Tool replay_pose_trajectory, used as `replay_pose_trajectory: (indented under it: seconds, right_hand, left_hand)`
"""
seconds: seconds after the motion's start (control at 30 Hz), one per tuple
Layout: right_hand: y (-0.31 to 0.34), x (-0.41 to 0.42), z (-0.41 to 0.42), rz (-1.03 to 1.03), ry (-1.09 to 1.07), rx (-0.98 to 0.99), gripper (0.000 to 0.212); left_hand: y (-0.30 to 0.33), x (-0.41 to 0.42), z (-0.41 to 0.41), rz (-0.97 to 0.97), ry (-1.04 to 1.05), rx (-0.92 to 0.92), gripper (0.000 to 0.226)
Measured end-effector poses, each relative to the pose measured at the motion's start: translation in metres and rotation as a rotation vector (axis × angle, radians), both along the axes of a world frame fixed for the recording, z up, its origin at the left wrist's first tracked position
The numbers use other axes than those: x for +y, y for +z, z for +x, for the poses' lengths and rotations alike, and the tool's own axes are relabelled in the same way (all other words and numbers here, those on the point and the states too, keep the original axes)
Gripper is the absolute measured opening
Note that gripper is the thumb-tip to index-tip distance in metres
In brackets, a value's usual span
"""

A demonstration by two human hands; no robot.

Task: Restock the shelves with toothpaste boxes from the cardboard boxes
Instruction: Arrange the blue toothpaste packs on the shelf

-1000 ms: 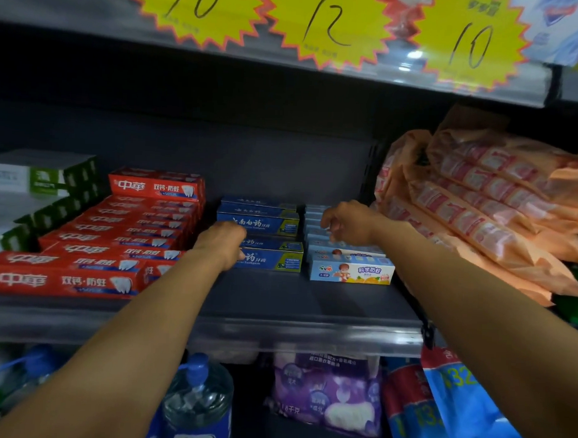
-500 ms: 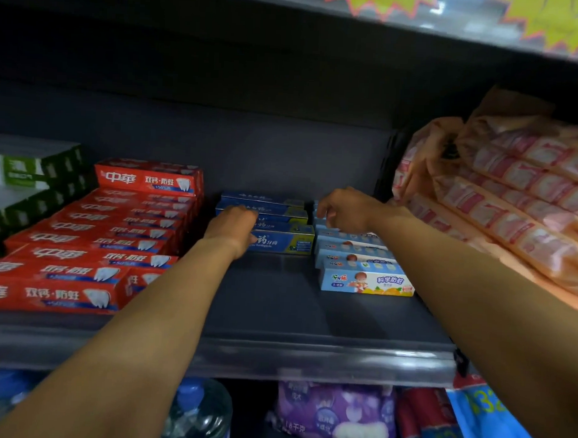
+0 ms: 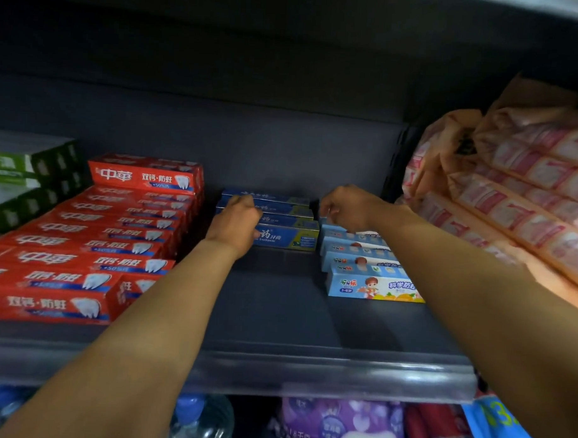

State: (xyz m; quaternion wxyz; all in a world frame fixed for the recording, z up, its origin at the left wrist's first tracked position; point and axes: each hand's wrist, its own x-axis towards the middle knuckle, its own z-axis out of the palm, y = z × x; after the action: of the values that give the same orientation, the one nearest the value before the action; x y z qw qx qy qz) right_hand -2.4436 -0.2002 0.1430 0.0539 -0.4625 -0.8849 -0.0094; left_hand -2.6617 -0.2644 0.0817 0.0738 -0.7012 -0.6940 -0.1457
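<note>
left hand (image 3: 236, 222): reaches deep into the shelf (image 3: 277, 320), fingers curled onto the left end of the blue toothpaste boxes (image 3: 281, 225); its grip looks clamped on the stack's near boxes, though the fingertips are hidden behind the knuckles.
right hand (image 3: 345, 209): at the back of the row of pale blue children's toothpaste boxes (image 3: 364, 267), fingers bent down onto the rearmost box; whether the grip pinches it or only touches it, i cannot tell.
blue toothpaste boxes: stacked flat in the middle of the shelf, set well back from the front lip.
children's toothpaste boxes: one row running front to back, just right of the blue stack, the front one showing a cartoon child.
red toothpaste boxes (image 3: 93, 244): stepped rows on the left of the shelf, one more box lying on top at the back.
green and white boxes (image 3: 27, 167): far left, beside the red ones.
orange wrapped packs (image 3: 511, 187): piled on the right, past the shelf divider.
below the shelf: a water bottle (image 3: 205, 419) and a purple pack (image 3: 339, 423).
</note>
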Motion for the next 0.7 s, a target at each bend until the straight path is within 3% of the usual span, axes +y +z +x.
replay_pose_trajectory:
  seconds: [0.37,0.7]
  right_hand:
    - [0.006,-0.025,-0.007,-0.009,-0.012,0.02,0.026]
    - [0.005,-0.132,-0.027,-0.008,-0.02,0.029,0.031]
  left_hand:
    - [0.019,-0.024,0.002,0.001,-0.01,0.02,0.043]
    - [0.03,-0.135,0.002,-0.066,-0.034,0.066,0.026]
